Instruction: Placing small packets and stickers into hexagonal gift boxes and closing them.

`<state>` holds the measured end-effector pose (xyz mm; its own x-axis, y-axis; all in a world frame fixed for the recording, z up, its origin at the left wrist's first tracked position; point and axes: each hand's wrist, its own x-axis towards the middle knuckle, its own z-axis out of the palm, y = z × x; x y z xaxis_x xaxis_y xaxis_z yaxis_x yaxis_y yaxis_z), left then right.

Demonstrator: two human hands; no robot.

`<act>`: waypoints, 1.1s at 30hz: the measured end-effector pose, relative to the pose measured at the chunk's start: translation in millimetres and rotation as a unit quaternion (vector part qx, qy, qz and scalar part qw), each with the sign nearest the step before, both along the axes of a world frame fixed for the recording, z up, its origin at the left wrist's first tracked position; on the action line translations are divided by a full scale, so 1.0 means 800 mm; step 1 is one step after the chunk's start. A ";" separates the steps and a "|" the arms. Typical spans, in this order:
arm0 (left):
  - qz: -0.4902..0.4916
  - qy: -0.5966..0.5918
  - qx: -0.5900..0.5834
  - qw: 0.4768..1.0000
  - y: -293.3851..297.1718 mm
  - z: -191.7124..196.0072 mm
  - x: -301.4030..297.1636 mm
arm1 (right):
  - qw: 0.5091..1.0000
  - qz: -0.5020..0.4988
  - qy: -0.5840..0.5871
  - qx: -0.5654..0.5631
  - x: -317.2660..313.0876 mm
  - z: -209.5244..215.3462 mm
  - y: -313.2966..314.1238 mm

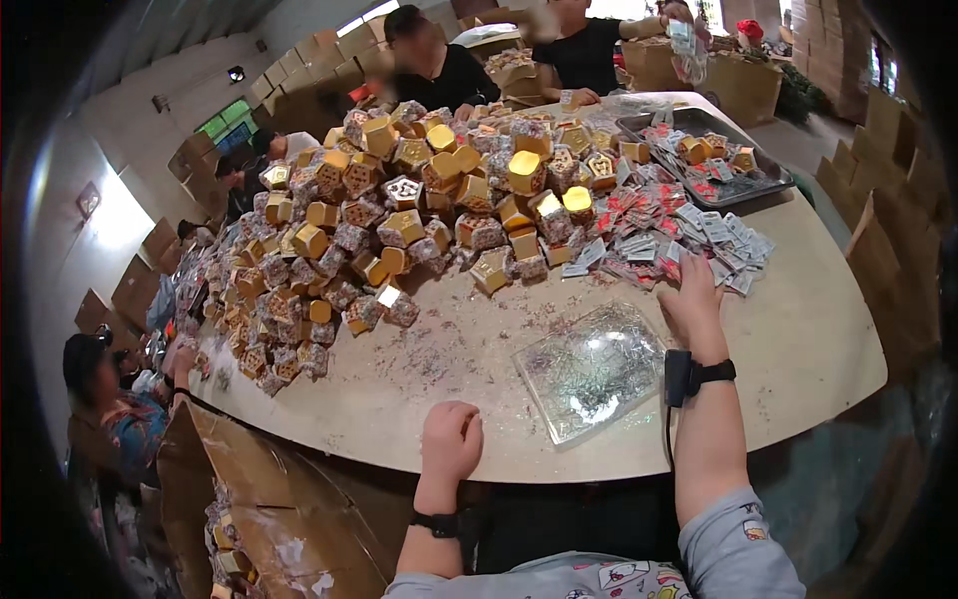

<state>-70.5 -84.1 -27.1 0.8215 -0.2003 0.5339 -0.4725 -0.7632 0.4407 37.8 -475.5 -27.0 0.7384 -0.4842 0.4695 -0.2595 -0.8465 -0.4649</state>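
Observation:
My right hand (pixel 694 304) reaches to the near edge of a heap of small flat packets (pixel 639 215), some red and some grey-white. Its thumb and fingers are apart, with the fingertips at the packets, and I see nothing gripped in it. Close to the table's near edge, my left hand (pixel 452 439) is curled into a loose fist with nothing visible in it. Between the hands lies a clear, glossy rectangular plastic slab or tray (pixel 591 371), tilted on the tabletop and strewn with fine glitter. Dark bands circle both wrists, and the right one carries a small black box with a cable.
A large mound of gold, glitter-coated polyhedral pieces (pixel 399 225) covers the table's left and middle. A dark metal tray (pixel 733 180) holds packets and gold pieces at the far right. Below the left edge stands a cardboard box (pixel 274 489). Other people sit across and left.

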 end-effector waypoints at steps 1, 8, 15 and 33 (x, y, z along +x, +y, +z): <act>0.003 -0.002 0.000 1.000 -0.001 0.000 0.000 | 0.999 -0.007 0.043 -0.016 0.001 0.000 0.006; 0.011 0.000 -0.011 1.000 0.002 -0.002 -0.002 | 0.999 -0.010 0.032 0.002 0.010 -0.011 -0.003; -0.010 -0.003 -0.016 1.000 0.009 -0.005 -0.001 | 0.979 0.026 -0.203 0.012 0.000 -0.004 -0.010; -0.095 0.022 -0.037 0.995 0.009 0.017 -0.009 | 0.748 0.657 -0.058 -0.071 -0.099 0.046 0.243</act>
<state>-78.0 -77.3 -13.7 0.7959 -0.3145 0.5174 -0.5834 -0.6268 0.5165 -41.7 -281.1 9.9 0.4831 0.6851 0.5452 0.8756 -0.3776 -0.3013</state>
